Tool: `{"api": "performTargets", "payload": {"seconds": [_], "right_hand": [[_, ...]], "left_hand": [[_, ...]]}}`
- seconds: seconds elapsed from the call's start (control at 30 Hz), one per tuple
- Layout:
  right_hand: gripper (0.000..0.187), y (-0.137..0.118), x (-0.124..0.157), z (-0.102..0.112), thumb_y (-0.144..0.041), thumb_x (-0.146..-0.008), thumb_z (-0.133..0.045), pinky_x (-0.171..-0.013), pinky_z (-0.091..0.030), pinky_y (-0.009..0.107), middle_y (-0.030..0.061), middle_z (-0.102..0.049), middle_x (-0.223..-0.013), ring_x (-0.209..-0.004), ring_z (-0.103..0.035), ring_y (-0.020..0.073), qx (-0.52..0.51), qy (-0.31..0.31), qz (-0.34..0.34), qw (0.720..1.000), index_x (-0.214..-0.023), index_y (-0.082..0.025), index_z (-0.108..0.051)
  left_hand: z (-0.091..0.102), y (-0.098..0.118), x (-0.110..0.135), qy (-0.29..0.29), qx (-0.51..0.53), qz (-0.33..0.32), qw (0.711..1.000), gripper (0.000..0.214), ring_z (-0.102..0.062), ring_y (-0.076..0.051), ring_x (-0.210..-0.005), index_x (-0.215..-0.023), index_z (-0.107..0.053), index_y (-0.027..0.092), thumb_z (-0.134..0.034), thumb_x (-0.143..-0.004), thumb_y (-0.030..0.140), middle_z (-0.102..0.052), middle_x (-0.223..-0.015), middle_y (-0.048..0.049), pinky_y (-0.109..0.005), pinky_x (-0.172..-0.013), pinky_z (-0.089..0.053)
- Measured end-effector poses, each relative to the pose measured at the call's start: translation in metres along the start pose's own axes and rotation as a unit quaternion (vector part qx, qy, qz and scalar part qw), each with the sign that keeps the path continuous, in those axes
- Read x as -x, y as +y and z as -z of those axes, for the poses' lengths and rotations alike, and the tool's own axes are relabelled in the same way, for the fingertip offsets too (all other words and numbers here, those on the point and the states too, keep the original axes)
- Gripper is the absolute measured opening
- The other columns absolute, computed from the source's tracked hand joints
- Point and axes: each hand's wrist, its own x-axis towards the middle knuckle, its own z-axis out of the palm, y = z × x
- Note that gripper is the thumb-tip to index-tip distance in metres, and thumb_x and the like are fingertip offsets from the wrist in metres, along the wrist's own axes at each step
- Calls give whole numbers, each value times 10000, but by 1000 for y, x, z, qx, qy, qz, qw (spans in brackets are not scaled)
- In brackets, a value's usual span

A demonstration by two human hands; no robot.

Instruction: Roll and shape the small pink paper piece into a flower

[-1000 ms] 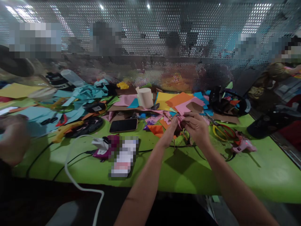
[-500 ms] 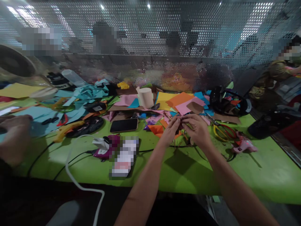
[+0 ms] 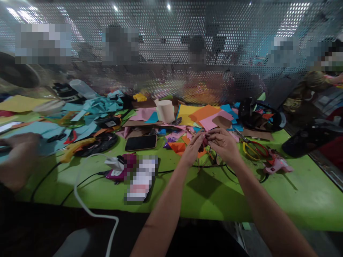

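The person's left hand (image 3: 191, 150) and right hand (image 3: 224, 145) meet just above the green worktop (image 3: 214, 192). Both sets of fingertips are pinched on a small reddish piece (image 3: 205, 141) held between them, too small to identify. A second ago the left hand was flatter and open. It has since curled in, so both hands now grip the piece. Scissors (image 3: 253, 150) lie just right of the right hand.

readable text: none | white label (image 3: 109, 123) on black case (image 3: 102, 120): too small to read
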Motion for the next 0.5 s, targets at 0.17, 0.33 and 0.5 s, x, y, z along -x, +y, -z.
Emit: {"api": "performTargets", "payload": {"seconds": [0.17, 0.33, 0.5], "right_hand": [[92, -6, 0, 1, -182, -806, -653, -914, -496, 408, 73, -664, -1001, -1024, -616, 238, 47, -8, 27, 999, -842, -232, -721], [97, -4, 0, 2, -172, -813, -662, -878, -497, 418, 74, -664, -977, -982, -612, 243, 92, -1, 33, 995, -834, -235, -731], [91, -1, 0, 3, -160, -791, -684, -858, -480, 427, 72, -637, -963, -964, -593, 246, 105, 22, 36, 994, -799, -236, -733]], "left_hand": [[-1, -3, -4, -11, -12, -52, 998, 394, -581, -181, -952, -1050, -678, 219, -577, -845, 540, -644, -1131, -62, -292, -831, -487], [-3, -4, -6, -21, -22, -97, 995, 351, -550, -227, -1153, -1038, -700, 208, -586, -859, 488, -649, -1190, -78, -344, -992, -440], [-3, -4, -4, -23, -34, -78, 996, 386, -563, -229, -1118, -1097, -697, 227, -561, -871, 508, -651, -1205, -73, -347, -948, -459]]}}
